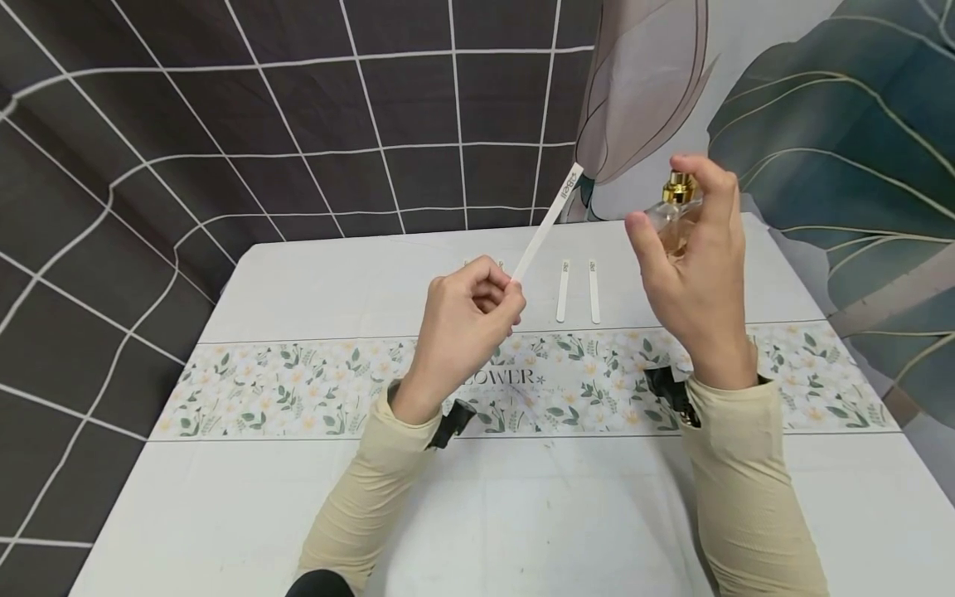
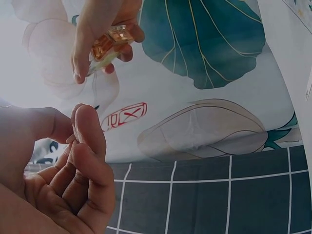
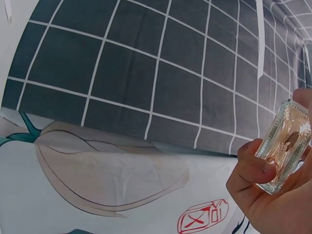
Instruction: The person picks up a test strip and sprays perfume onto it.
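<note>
My left hand [image 1: 464, 325] pinches the lower end of a white perfume test strip [image 1: 547, 222] between thumb and fingertips. The strip slants up to the right, with dark lettering near its top end. Raised to the right of it, my right hand [image 1: 705, 278] grips a clear glass perfume bottle [image 3: 283, 148] holding amber liquid. Its index finger lies on top of the gold spray head [image 1: 678, 187]. Strip and bottle are apart. In the left wrist view, the bottle [image 2: 109, 46] appears beyond the left fingers.
Two more test strips [image 1: 563, 292] lie side by side on the white table [image 1: 522, 506]. Tips of others [image 1: 501, 264] show behind the left hand. A floral printed band [image 1: 298, 390] crosses the table. A dark grid-patterned cloth [image 1: 313, 108] hangs behind, and a leaf-patterned cloth [image 1: 843, 166] at right.
</note>
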`<state>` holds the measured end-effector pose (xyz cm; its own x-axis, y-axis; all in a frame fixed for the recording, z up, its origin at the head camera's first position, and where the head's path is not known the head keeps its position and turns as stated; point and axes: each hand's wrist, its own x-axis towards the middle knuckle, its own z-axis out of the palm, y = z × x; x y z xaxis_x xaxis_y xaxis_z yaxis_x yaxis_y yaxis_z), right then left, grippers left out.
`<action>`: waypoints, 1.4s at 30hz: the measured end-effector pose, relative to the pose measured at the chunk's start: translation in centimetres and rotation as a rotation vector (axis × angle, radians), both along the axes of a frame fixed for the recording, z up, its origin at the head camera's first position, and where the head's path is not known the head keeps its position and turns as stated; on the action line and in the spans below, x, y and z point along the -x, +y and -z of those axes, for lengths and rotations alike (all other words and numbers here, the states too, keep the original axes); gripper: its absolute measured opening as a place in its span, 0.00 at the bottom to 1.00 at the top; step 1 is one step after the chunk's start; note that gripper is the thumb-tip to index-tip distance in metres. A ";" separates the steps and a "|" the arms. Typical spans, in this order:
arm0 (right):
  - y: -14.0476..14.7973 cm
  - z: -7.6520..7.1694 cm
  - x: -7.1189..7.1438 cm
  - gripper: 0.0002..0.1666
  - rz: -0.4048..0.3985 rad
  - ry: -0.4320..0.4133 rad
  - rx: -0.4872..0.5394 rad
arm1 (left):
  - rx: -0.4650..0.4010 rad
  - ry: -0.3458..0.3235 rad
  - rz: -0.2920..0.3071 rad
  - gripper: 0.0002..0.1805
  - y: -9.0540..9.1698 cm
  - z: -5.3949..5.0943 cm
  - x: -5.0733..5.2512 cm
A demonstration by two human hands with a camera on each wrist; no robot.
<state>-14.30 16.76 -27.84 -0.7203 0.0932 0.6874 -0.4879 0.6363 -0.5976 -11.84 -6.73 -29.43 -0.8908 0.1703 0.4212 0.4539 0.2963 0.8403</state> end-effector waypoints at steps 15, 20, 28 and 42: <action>-0.2 -0.1 0.0 0.30 -0.013 0.009 -0.004 | 0.000 -0.002 0.000 0.06 0.1 0.0 -0.1; -0.2 -0.1 -0.1 0.30 -0.011 -0.002 0.000 | 0.002 0.001 0.000 0.06 0.1 0.0 -0.1; -0.2 -0.1 -0.2 0.29 -0.020 0.018 -0.016 | -0.001 0.000 0.010 0.06 0.2 0.0 -0.1; -0.4 0.0 -0.1 0.28 -0.043 -0.001 0.001 | 0.012 0.002 0.010 0.06 0.1 0.1 -0.1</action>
